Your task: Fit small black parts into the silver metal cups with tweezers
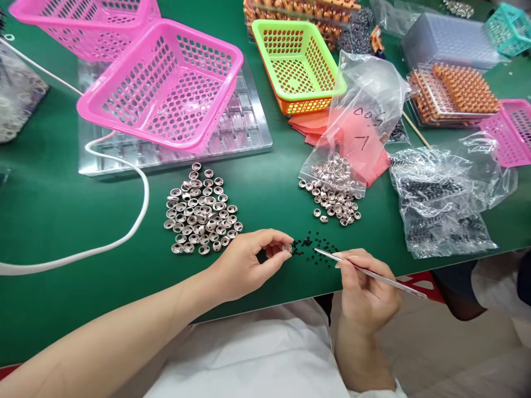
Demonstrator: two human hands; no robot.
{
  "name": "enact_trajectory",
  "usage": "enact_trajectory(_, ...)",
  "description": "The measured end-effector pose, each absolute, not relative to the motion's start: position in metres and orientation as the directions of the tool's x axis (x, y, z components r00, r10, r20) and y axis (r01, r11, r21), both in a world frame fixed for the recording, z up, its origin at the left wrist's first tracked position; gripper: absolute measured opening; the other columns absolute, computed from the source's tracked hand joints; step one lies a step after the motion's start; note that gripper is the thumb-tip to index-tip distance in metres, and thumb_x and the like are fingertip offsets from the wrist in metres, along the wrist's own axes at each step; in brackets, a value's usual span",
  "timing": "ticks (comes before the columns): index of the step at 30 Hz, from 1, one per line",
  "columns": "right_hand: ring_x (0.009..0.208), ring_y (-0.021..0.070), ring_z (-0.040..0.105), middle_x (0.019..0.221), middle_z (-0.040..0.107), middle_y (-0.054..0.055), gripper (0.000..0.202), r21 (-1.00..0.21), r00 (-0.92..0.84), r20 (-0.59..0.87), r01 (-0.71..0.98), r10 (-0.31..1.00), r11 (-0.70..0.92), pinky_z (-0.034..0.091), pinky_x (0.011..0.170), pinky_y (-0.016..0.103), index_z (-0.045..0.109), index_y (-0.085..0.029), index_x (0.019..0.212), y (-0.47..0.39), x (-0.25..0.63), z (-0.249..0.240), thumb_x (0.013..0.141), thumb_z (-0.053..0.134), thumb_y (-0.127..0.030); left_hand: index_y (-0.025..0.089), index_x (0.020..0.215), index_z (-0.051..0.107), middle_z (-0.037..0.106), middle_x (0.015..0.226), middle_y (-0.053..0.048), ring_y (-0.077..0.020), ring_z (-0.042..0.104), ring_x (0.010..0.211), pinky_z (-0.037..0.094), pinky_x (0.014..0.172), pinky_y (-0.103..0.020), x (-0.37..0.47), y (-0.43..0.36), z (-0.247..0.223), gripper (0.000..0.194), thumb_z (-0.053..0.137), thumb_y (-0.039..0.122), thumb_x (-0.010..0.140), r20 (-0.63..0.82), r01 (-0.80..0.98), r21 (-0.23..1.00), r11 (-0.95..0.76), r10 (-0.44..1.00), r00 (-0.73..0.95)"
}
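green bench (269, 193) spreads under everything, a pink basket (185, 83) toward the back. the left hand (243, 262) pinches one small metal cup (286, 247) between its fingers, just beside scattered black bits (307, 242); a pile of cups (203, 213) lies to its left. fingers of the right hand (369, 293) are closed round a pointed metal tool (373, 273), tip among the bits; whether it grips one, i cannot tell. the step looks like picking up a bit; the next move seems to call for a steady tip.
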State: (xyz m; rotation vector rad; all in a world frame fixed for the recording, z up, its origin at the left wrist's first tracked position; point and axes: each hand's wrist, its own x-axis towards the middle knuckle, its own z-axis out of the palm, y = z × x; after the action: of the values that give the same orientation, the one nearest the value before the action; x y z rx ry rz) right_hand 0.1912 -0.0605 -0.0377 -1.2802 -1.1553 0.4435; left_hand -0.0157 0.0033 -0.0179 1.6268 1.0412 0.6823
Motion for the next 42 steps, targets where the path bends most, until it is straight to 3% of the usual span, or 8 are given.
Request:
enact_trajectory(6, 0.072, 0.0191, 0.068, 0.08, 0.071, 0.002, 0.016, -0.916, 0.398, 0.385, 0.272, 0.833, 0.294, 0.056, 0.06, 0.035, 0.066, -0.022, 0.095, -0.059, 0.181, -0.043, 0.085, 0.069, -0.01, 0.017, 0.09, 0.066, 0.071, 0.078, -0.001, -0.0118, 0.065, 0.066, 0.055, 0.06, -0.021, -0.016, 0.004, -0.015, 0.005, 0.062, 0.019, 0.088, -0.123, 0.315, 0.949, -0.033, 0.878, 0.462)
enact_trajectory(15, 0.074, 0.0188, 0.069, 0.08, 0.071, 0.001, 0.018, -0.923, 0.368, 0.368, 0.253, 0.854, 0.289, 0.056, 0.062, 0.034, 0.065, -0.023, 0.096, -0.062, 0.183, -0.05, 0.085, 0.068, -0.008, 0.015, 0.109, 0.074, 0.075, 0.085, -0.006, -0.0138, 0.068, 0.071, 0.054, 0.066, -0.024, -0.016, 0.003, -0.021, 0.023, 0.059, 0.017, 0.092, 0.007, 0.279, 0.948, -0.155, 0.885, 0.466)
enact_trajectory(20, 0.072, 0.0188, 0.068, 0.076, 0.069, 0.0, 0.016, -0.922, 0.374, 0.369, 0.264, 0.851, 0.284, 0.056, 0.06, 0.034, 0.065, -0.023, 0.095, -0.061, 0.183, -0.049, 0.086, 0.068, -0.011, 0.016, 0.096, 0.072, 0.074, 0.078, -0.002, -0.0133, 0.065, 0.066, 0.054, 0.065, -0.023, -0.016, 0.004, -0.02, 0.012, 0.073, 0.023, 0.085, -0.12, 0.307, 0.951, -0.024, 0.889, 0.441)
enact_trajectory(26, 0.074, 0.0193, 0.07, 0.08, 0.071, 0.001, 0.021, -0.921, 0.339, 0.379, 0.23, 0.861, 0.315, 0.058, 0.062, 0.036, 0.065, -0.024, 0.1, -0.066, 0.177, -0.043, 0.086, 0.067, -0.009, 0.018, 0.083, 0.061, 0.066, 0.069, 0.005, -0.0095, 0.057, 0.059, 0.048, 0.059, -0.02, -0.014, 0.001, -0.02, 0.02, 0.08, 0.024, 0.08, -0.213, 0.329, 0.942, 0.064, 0.873, 0.438)
enact_trajectory(35, 0.081, 0.0209, 0.073, 0.092, 0.075, 0.003, 0.038, -0.862, 0.169, 0.475, 0.286, 0.864, 0.418, 0.06, 0.065, 0.039, 0.065, -0.024, 0.112, -0.066, 0.171, -0.045, 0.083, 0.067, 0.0, 0.019, 0.079, 0.058, 0.06, 0.07, 0.007, -0.0086, 0.052, 0.06, 0.042, 0.057, -0.019, -0.013, -0.003, -0.027, 0.025, 0.083, 0.019, 0.078, -0.022, 0.408, 0.896, -0.177, 0.899, 0.438)
enact_trajectory(42, 0.078, 0.0208, 0.073, 0.092, 0.075, 0.003, 0.037, -0.847, 0.133, 0.485, 0.316, 0.865, 0.427, 0.059, 0.064, 0.039, 0.064, -0.024, 0.112, -0.065, 0.171, -0.047, 0.083, 0.066, -0.001, 0.019, 0.081, 0.057, 0.058, 0.071, 0.007, -0.009, 0.05, 0.06, 0.04, 0.057, -0.019, -0.014, -0.003, -0.028, 0.027, 0.083, 0.018, 0.079, 0.094, 0.43, 0.849, -0.309, 0.887, 0.452)
